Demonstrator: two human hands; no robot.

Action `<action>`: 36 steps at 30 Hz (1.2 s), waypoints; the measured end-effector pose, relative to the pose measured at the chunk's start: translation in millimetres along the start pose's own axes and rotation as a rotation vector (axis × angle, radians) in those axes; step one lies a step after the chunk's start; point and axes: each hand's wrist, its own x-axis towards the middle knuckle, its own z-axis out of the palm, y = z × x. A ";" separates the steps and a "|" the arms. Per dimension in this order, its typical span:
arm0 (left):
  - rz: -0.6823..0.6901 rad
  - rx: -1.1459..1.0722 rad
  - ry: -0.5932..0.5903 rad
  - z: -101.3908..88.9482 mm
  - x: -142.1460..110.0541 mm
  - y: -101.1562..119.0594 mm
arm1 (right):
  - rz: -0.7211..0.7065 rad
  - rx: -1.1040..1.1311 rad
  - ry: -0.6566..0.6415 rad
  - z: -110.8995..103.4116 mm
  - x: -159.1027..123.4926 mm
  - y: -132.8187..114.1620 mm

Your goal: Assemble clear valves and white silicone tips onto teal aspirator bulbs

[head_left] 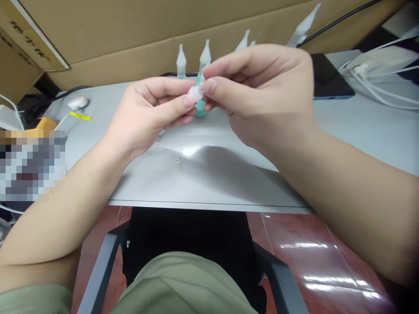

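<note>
A small white plastic piece [196, 93] is held above the table between my two hands. My left hand [144, 111] pinches its left side between thumb and forefinger. At its other end, the thumb and fingertips of my right hand [265, 89] close on a small translucent part [202, 81]. Whether the two parts are joined, I cannot tell. Just behind my fingers stands a teal-based squeeze bottle with a white pointed tip [205, 56], partly hidden. To its left is another white pointed tip [181, 59] on a clear neck. A small white ring [177, 160] lies on the table.
More white pointed tips [242, 42] rise behind my right hand, one of them [304, 26] farther right. A dark phone-like slab [332, 78] and white cables [369, 85] lie on the right. A white rounded object [77, 103] sits at the left. Cardboard [131, 35] stands behind the grey table [147, 183].
</note>
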 end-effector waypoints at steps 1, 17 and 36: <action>0.001 -0.005 0.007 1.8 -1.4 0.3 | -0.022 -0.045 -0.012 -2.7 1.7 -1.2; -0.069 0.052 -0.051 -2.7 -5.6 28.1 | 0.034 -0.032 -0.108 -6.1 1.4 -9.3; -0.085 0.052 -0.064 -5.7 -0.2 11.3 | 0.588 0.361 -0.250 -15.2 14.1 -4.9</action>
